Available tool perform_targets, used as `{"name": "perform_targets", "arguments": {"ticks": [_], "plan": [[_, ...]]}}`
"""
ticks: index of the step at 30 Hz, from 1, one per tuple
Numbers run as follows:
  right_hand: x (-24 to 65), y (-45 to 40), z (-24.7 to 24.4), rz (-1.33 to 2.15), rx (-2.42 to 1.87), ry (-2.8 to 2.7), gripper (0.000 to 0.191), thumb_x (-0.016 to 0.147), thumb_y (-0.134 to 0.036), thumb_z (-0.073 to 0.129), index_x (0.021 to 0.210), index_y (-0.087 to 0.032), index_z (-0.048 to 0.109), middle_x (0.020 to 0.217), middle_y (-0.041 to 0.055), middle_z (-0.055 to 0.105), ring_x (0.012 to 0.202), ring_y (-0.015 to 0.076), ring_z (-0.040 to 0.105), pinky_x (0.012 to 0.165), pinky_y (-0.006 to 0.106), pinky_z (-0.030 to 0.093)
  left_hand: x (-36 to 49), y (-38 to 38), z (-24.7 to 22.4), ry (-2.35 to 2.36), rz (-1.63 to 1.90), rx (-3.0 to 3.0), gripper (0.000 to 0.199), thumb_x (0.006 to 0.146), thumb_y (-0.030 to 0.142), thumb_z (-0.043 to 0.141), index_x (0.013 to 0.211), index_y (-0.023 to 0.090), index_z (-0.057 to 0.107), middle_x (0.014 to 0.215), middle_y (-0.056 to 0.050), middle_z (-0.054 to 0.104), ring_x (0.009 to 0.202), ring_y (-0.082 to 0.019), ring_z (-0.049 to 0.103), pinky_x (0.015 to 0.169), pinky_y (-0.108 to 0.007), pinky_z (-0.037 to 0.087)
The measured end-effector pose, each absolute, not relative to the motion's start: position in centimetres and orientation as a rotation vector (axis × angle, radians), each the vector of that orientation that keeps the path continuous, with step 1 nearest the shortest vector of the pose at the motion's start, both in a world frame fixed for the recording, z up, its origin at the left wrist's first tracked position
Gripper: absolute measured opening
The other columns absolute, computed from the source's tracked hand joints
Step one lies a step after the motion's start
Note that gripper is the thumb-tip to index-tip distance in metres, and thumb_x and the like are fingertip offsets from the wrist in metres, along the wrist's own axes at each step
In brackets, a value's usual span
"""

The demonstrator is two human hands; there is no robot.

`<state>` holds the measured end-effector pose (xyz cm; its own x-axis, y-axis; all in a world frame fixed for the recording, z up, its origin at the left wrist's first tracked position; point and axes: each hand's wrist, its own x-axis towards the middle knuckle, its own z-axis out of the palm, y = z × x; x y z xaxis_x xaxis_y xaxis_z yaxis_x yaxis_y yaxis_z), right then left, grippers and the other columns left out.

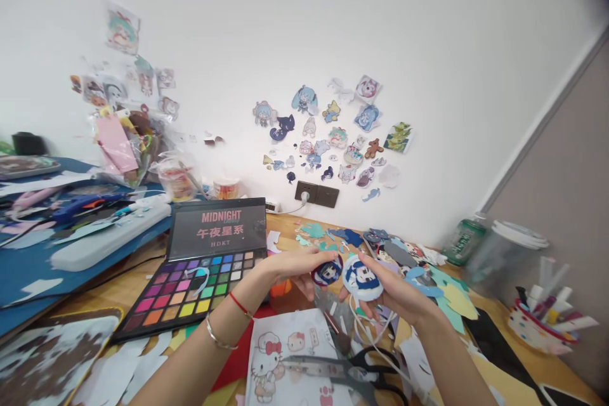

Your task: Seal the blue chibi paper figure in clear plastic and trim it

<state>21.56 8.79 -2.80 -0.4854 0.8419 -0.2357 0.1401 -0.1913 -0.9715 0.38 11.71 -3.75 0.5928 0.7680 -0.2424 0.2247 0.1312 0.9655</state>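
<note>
My left hand (302, 271) is closed on a small round badge (328, 271) with a dark-haired cartoon face and a dark purple-red rim. Beside it, my right hand (397, 288) grips a larger white round piece (362, 278) bearing a blue-haired cartoon face. The two pieces are held up close together, faces toward me, with a narrow gap between them. A white cord (361, 323) hangs below the white piece. Underneath, black-handled scissors (333, 368) lie across a white sheet printed with cartoon cats (266, 346).
An open eyeshadow palette (216, 238) stands left of my hands. Paper and felt scraps (404, 254) cover the table's back right. A pen holder (537, 330), a clear bucket (499, 260) and a green can (464, 241) line the right. A white power strip (109, 238) lies left.
</note>
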Motion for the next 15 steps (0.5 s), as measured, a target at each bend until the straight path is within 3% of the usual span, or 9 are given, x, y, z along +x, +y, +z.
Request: {"name": "perform_targets", "arguments": {"ticks": [4,7,11,15], "plan": [[21.8,8.7,-2.6,1.632,-1.150,-1.570,0.025,0.082,-0.037,0.058,0.095,-0.015,0.055,0.089,0.0098,0.070,0.056,0.0151,0.065,0.041,0.022,0.045,0.7,11.7,-3.7,0.922,0.592,1.400,0.047,0.077,0.053,0.056,0.111,0.019,0.054,0.076,-0.003,0.062,0.047,-0.014,0.057,0.058,-0.033,0.051],[22.0,8.8,-2.4,1.538,-1.173,-1.646,0.032,0.076,-0.033,0.066,0.100,-0.017,0.053,0.096,0.0075,0.066,0.063,0.0159,0.066,0.044,0.022,0.047,0.9,11.8,-3.6,0.909,0.651,1.385,0.039,0.078,0.045,0.056,0.107,0.018,0.057,0.077,-0.001,0.060,0.049,-0.011,0.055,0.064,-0.031,0.051],[22.4,9.6,-2.9,1.422,-1.220,-1.734,0.040,0.068,-0.040,0.073,0.094,-0.016,0.056,0.078,0.0021,0.063,0.059,0.0139,0.062,0.043,0.020,0.045,1.0,12.2,-3.7,0.884,0.685,1.382,0.040,0.079,0.046,0.056,0.104,0.015,0.059,0.074,-0.003,0.060,0.052,-0.010,0.054,0.069,-0.032,0.051],[22.5,10.5,-3.8,1.335,-1.245,-1.775,0.042,0.069,-0.047,0.071,0.091,-0.015,0.055,0.050,-0.0051,0.054,0.042,0.0078,0.047,0.040,0.019,0.039,0.9,12.1,-3.7,0.839,0.693,1.422,0.046,0.080,0.053,0.053,0.103,0.014,0.059,0.070,-0.002,0.057,0.052,-0.010,0.052,0.069,-0.033,0.052]]}}
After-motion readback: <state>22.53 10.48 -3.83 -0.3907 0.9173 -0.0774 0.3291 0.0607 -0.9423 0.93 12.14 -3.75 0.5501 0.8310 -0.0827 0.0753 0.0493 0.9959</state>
